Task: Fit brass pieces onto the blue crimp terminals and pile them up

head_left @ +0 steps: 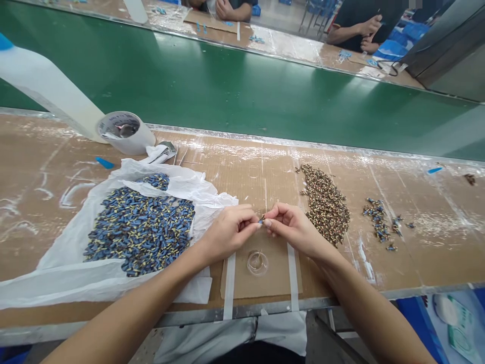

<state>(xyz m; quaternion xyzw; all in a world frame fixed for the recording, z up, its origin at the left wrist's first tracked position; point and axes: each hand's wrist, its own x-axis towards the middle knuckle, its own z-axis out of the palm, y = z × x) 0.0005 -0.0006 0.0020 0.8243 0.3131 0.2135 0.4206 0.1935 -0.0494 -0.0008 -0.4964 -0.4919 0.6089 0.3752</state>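
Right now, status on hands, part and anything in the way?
Left hand and right hand pinching small blue part between them. Clear dish on cardboard, lower in view. Nothing seen blocking either hand.

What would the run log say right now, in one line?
left hand: pinching small bluish part; right hand: pinching it too; blue pile: on white sheet; clear dish: on cardboard

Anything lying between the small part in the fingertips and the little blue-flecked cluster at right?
Yes: beyond the right hand, the brown-and-gold heap lies between the small part and the little cluster.
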